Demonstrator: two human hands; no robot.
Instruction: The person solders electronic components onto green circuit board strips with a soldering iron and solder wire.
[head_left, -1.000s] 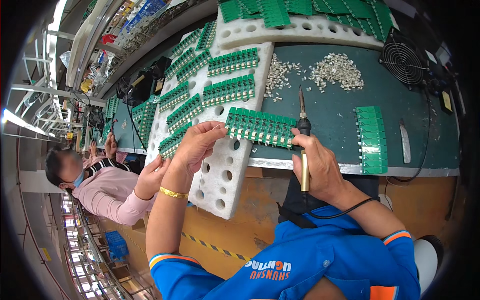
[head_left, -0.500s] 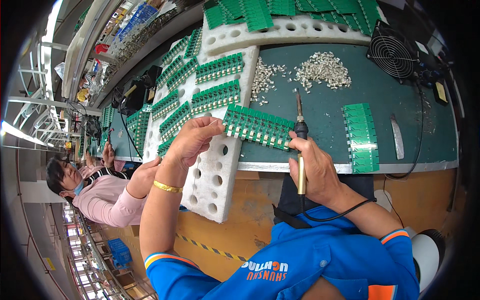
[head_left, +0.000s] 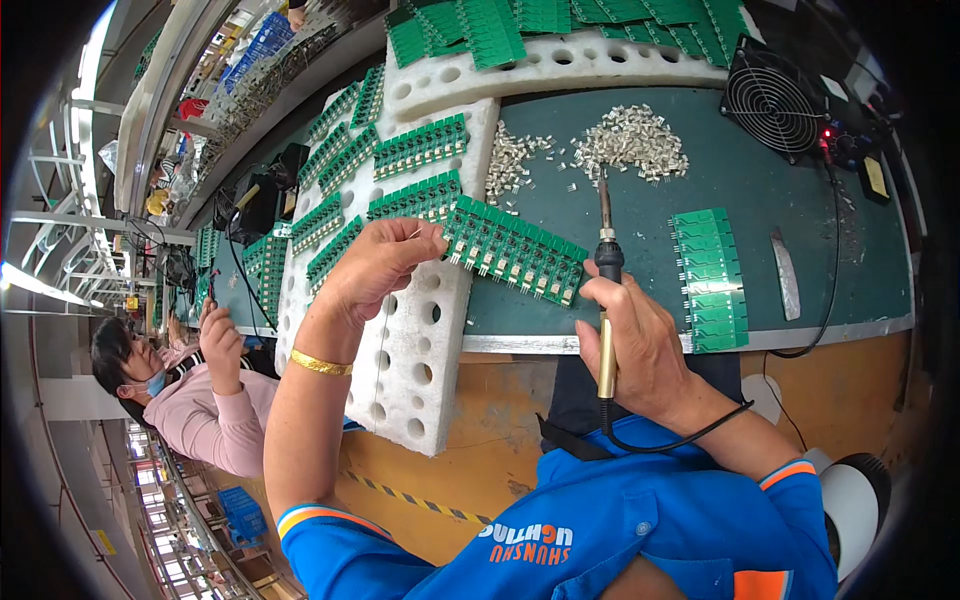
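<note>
Between my two hands is a green circuit board [head_left: 515, 252] with rows of dark parts and small white connectors. My left hand [head_left: 385, 262] is closed at its left end, pinching the board's corner and a thin wire that hangs down. My right hand [head_left: 640, 345] wraps round a soldering iron [head_left: 607, 262] with a brass-coloured handle, and its fingers also touch the board's right end. The iron's tip points away from me, toward a heap of small white connectors [head_left: 630, 142]. Right of my hand, another green board [head_left: 708, 280] lies on the green bench mat near the front edge.
White foam racks [head_left: 425, 330] with round holes carry several green boards [head_left: 420, 145]. More boards [head_left: 590, 15] are piled at the back. A round fan [head_left: 775, 102] stands back right, above a metal strip [head_left: 786, 275]. At the left, a person in pink [head_left: 215, 425] works.
The held board tilts more steeply down to the right. The view has shifted slightly. The co-worker's near hand has moved up and away from my left arm.
</note>
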